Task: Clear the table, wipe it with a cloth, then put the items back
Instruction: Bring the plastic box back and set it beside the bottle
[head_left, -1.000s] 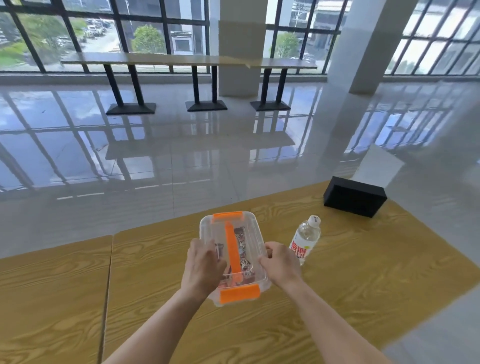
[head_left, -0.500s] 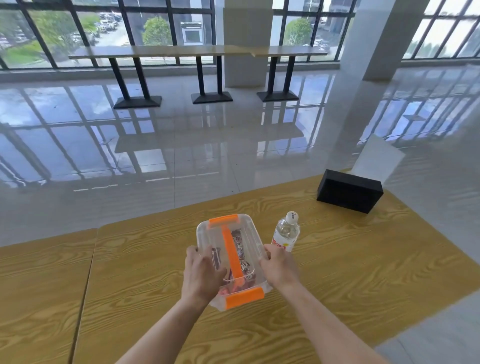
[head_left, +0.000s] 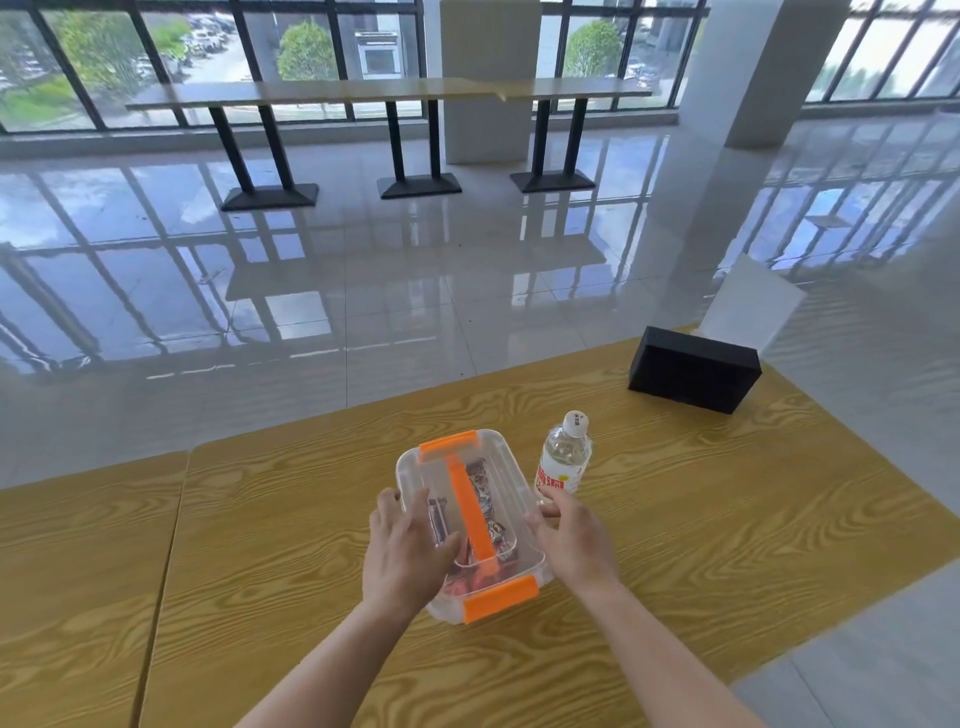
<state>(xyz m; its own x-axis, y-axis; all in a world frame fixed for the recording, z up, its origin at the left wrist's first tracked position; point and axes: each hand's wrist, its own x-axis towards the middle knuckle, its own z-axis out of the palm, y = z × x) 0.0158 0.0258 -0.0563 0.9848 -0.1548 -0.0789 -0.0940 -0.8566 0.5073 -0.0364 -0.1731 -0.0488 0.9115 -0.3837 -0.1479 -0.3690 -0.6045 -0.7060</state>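
A clear plastic box with an orange handle and orange clips sits on the wooden table, with wrapped snacks inside. My left hand grips its left side, fingers lying over the lid. My right hand holds its right rim with thumb and fingertips. A small water bottle with a red label stands upright just right of the box, close to my right fingers. A black rectangular box rests at the table's far right corner.
A second wooden table adjoins on the left with a narrow seam between. A white panel stands beyond the black box. Glossy tiled floor lies past the table's far edge, with long bar tables and pillars by the windows.
The clear box came down and to the right, ending on the table next to the bottle. Both hands stayed on its sides. The camera view tilted slightly.
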